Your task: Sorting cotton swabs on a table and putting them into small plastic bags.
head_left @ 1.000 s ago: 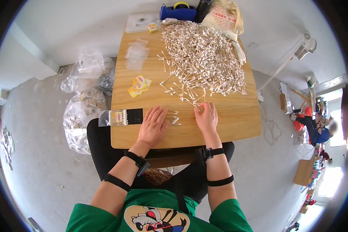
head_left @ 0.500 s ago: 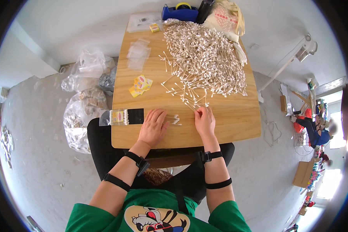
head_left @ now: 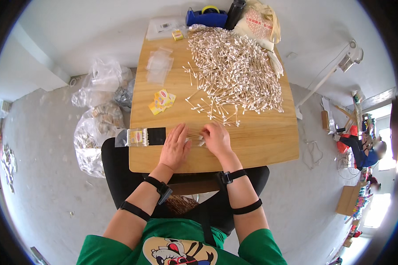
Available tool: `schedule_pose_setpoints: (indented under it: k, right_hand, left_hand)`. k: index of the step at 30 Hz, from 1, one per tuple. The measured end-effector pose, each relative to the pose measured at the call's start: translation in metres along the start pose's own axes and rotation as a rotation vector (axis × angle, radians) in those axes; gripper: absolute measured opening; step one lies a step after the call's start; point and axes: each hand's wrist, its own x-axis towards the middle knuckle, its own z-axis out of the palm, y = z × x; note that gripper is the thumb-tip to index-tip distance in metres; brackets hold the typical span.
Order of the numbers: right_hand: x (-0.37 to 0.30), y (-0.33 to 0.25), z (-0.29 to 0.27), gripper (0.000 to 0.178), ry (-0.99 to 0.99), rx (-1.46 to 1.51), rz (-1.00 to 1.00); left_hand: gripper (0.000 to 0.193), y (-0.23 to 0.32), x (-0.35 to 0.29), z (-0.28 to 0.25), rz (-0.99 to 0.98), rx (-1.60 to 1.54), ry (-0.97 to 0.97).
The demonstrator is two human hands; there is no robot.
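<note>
My left hand (head_left: pixel 175 146) lies flat near the table's front edge, fingers stretched out together beside a small row of cotton swabs (head_left: pixel 195 140). At the other end of that row, the fingers of my right hand (head_left: pixel 217 139) are pinched together on cotton swabs, which they mostly hide. Left of my left hand is a black strip (head_left: pixel 156 136), and beside it a clear bag packed with swabs and a yellow card (head_left: pixel 138 137). A large heap of loose cotton swabs (head_left: pixel 234 66) covers the far right of the table, with stragglers spilling toward my right hand.
Yellow cards (head_left: pixel 162 102) and clear bags (head_left: pixel 159 66) lie on the table's left side. A blue tape dispenser (head_left: pixel 206 17), a dark bottle (head_left: pixel 235 14) and a cloth bag (head_left: pixel 257 22) line the back. Filled plastic bags (head_left: pixel 95 137) stand on the floor at left. People sit far right.
My right hand has moved left from the edge of the loose swabs to the small row by my left hand. The left hand has stayed nearly in place.
</note>
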Motion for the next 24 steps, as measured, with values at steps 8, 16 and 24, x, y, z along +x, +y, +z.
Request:
schedule_pose_setpoints:
  k: [8,16,24]
  right_hand:
    - [0.004,0.023,-0.023,0.009,0.273,-0.097,0.248]
    - [-0.005,0.026,-0.027,0.01,0.205,-0.191,0.131]
    - [-0.018,0.016,-0.014,0.007,0.194,-0.164,0.049]
  left_hand:
    - [0.042,0.007,0.001,-0.003,0.026,0.15,-0.083]
    - [0.035,0.004,0.0,-0.006,0.007,0.045,-0.072]
    - [0.033,0.002,0.0,-0.006,-0.004,0.035,-0.061]
